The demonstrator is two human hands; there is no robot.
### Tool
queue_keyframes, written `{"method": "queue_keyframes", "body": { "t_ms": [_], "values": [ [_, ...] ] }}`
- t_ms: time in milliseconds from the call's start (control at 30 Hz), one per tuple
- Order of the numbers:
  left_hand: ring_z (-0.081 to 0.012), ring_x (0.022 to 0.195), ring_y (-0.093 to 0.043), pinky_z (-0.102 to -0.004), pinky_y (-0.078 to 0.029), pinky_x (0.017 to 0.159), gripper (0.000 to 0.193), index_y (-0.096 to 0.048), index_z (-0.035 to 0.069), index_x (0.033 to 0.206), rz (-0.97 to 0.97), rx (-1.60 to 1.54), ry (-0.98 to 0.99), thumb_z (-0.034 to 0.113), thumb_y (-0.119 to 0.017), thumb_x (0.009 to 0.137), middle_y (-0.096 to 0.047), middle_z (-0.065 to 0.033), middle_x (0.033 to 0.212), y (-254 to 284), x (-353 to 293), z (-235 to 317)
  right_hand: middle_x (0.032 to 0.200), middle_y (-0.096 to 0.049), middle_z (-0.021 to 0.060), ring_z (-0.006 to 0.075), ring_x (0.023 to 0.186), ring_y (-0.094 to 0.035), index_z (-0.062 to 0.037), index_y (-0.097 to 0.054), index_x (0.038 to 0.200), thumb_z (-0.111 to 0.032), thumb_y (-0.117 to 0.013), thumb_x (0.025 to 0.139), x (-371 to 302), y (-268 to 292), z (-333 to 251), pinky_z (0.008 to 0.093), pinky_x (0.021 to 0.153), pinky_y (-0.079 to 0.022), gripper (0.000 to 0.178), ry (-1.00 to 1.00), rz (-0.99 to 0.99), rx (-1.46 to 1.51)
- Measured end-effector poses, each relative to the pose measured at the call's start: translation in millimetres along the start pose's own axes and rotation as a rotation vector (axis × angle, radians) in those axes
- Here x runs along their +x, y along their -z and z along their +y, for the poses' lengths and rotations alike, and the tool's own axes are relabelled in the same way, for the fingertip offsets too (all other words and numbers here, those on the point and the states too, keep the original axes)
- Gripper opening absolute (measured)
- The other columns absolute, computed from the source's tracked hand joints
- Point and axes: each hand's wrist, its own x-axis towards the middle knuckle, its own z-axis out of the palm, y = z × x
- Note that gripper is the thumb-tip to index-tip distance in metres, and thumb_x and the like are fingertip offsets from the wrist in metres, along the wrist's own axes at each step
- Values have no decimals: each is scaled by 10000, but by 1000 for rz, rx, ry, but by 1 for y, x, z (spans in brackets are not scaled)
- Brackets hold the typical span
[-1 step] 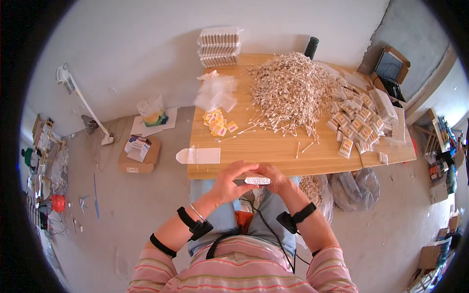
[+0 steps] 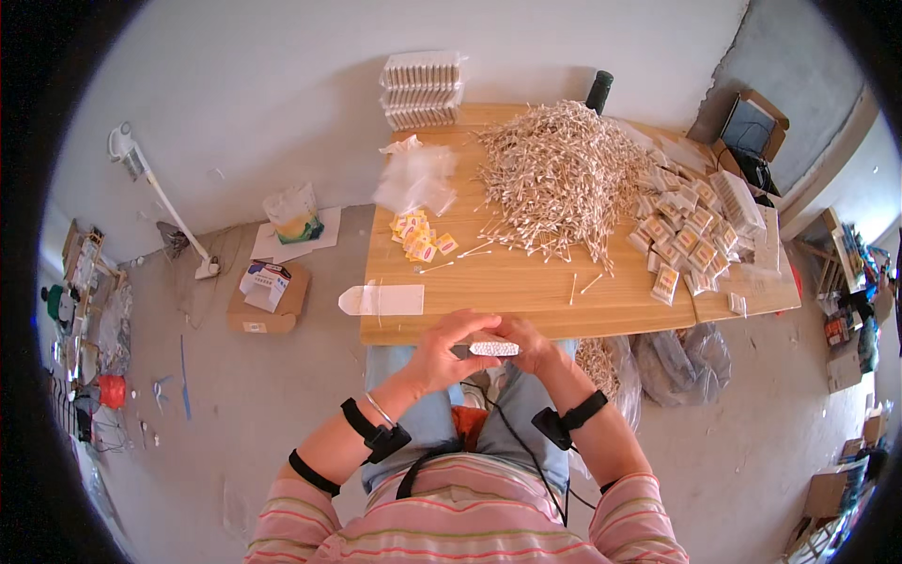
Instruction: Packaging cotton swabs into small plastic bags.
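Observation:
Between my two hands, just over the near edge of the table, is a bundle of cotton swabs [image 2: 494, 349], its white cotton tips packed together and turned toward me. My left hand [image 2: 440, 350] grips its left side, thumb low and fingers arched over the top. From the right, my right hand [image 2: 528, 342] presses around the other end. Whether a wrapper encloses the bundle cannot be made out. A large heap of loose cotton swabs [image 2: 564, 179] lies beyond my hands. To the left are small yellow-and-white cards [image 2: 420, 240] and a white card strip [image 2: 390, 300].
Filled swab packs [image 2: 691, 230] pile up at the right of the wooden table [image 2: 526, 301]. Clear plastic bags [image 2: 418, 180] lie at the left, with stacked packs [image 2: 422, 89] behind them. A dark cylinder [image 2: 598, 92] stands at the back. Plastic sacks [image 2: 681, 367] sit under the table.

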Motion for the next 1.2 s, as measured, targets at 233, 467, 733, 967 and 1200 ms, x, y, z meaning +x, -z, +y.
{"method": "queue_keyframes", "body": {
  "t_ms": [233, 467, 733, 967, 1200],
  "values": [
    [-186, 953, -676, -382, -458, 969, 290, -724, 115, 980, -87, -49, 13, 182, -813, 712, -722, -24, 993, -10, 0, -4, 973, -654, 60, 132, 806, -644, -50, -606, 1125, -270, -563, 889, 3, -6, 10, 260, 624, -535, 325, 28, -67, 149],
    [-183, 985, -668, -377, -452, 980, 296, -721, 116, 998, -115, -64, 22, 191, -801, 723, -719, -22, 1008, -11, 3, -6, 953, -659, 59, 132, 763, -648, -51, -608, 1122, -311, -601, 872, 4, -2, 17, 252, 566, -531, 360, 13, -68, 165],
    [-256, 1195, -549, -412, -375, 1066, 405, -684, 99, 1102, -328, -121, 61, 195, -796, 725, -663, -59, 1168, -10, -8, -42, 668, -579, -2, 70, 504, -518, -109, -604, 897, -340, -551, 915, 1, -5, 34, 218, 368, -312, 238, -212, 185, 265],
    [-286, 1207, -534, -371, -401, 1032, 565, -574, 52, 1253, -139, 41, 485, 170, -774, 738, -613, -156, 1226, 17, -30, -84, 572, -499, 24, 121, 410, -434, -85, -564, 781, -176, -513, 922, -16, 44, 35, 263, 362, -344, 176, -133, 622, -80],
    [-272, 1125, -584, -371, -445, 965, 393, -625, 33, 1152, -79, 132, 591, 185, -706, 799, -647, -151, 1148, 35, -41, -112, 652, -551, 67, 182, 485, -521, -58, -549, 763, -188, -561, 931, -63, 163, -83, 296, 411, -422, 212, 778, 1167, 556]
  ]
}}
